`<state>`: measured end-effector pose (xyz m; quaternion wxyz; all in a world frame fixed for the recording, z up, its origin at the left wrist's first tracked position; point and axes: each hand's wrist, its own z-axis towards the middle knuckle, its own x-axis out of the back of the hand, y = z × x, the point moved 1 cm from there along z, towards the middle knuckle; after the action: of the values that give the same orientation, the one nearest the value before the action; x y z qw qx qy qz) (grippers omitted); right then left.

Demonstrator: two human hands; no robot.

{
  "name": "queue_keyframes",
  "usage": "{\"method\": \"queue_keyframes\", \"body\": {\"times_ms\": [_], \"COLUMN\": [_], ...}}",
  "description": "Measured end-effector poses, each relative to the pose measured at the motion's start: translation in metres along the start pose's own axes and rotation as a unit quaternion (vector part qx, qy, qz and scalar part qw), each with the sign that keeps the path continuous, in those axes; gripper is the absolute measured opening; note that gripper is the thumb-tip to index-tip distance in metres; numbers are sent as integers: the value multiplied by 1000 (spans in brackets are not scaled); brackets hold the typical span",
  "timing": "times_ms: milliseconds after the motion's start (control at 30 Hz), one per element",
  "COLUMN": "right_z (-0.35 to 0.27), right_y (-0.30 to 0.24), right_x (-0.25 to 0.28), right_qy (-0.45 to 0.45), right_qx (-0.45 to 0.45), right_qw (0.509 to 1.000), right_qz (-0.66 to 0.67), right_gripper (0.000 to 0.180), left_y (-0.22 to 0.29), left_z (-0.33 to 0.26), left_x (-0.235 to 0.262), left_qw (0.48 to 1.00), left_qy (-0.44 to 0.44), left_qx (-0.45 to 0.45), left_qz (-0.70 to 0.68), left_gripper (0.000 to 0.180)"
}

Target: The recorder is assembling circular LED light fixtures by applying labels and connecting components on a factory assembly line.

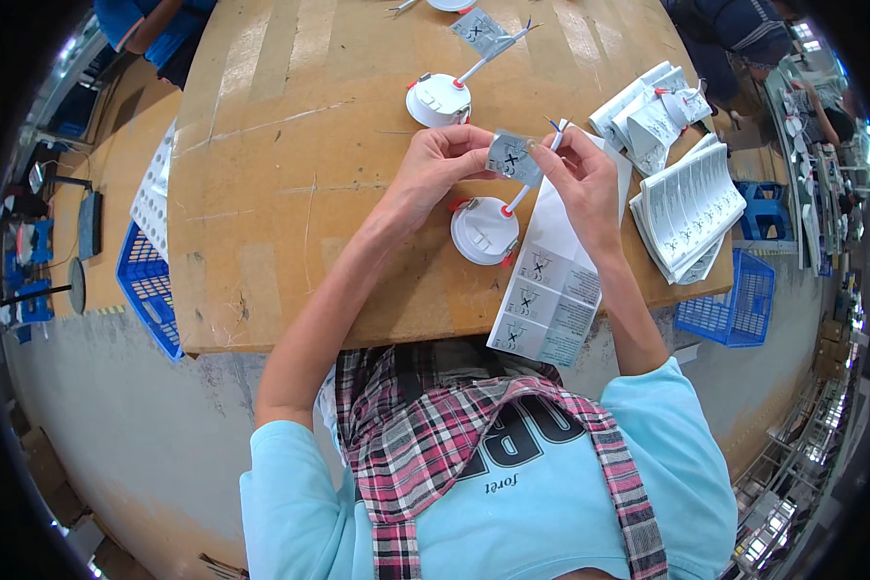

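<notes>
Both hands (512, 169) pinch a small label (512, 156), long axis tilted down-right.

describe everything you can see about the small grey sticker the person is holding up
The small grey label is a thin, roughly square piece, paper or film by its look, with dark printed symbols. It is held above the cardboard-covered table, tilted, pinched between the left hand and the right hand. It appears folded around the white cable rising from the round white downlight below.
</notes>
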<state>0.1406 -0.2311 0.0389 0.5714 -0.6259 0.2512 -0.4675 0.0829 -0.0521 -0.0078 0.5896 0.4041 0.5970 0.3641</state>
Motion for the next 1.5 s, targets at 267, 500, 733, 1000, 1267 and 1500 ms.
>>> {"method": "queue_keyframes", "body": {"times_ms": [267,500,733,1000,1267,1500], "right_z": [0,-1,2,5,9,14], "right_y": [0,0,-3,-5,-6,0], "right_x": [-2,-5,-8,-10,-10,1], "right_qy": [1,-5,4,-10,-73,-201], "right_qx": [-4,-11,7,8,45,180], "right_qw": [1000,999,999,998,988,957], "right_qz": [24,49,54,65,131,106], "right_gripper": [17,14,12,18,17,20], "left_y": [6,13,26,33,17,14], "left_z": [-4,-11,-17,-18,-12,-7], "left_x": [-6,-12,-18,-14,6,7], "left_qw": [999,998,997,995,999,997], "left_qy": [24,46,55,56,19,20], "left_qx": [-16,-11,-10,9,23,68], "left_qz": [29,28,58,76,31,32], "left_gripper": [19,20,20,21,20,17]}}
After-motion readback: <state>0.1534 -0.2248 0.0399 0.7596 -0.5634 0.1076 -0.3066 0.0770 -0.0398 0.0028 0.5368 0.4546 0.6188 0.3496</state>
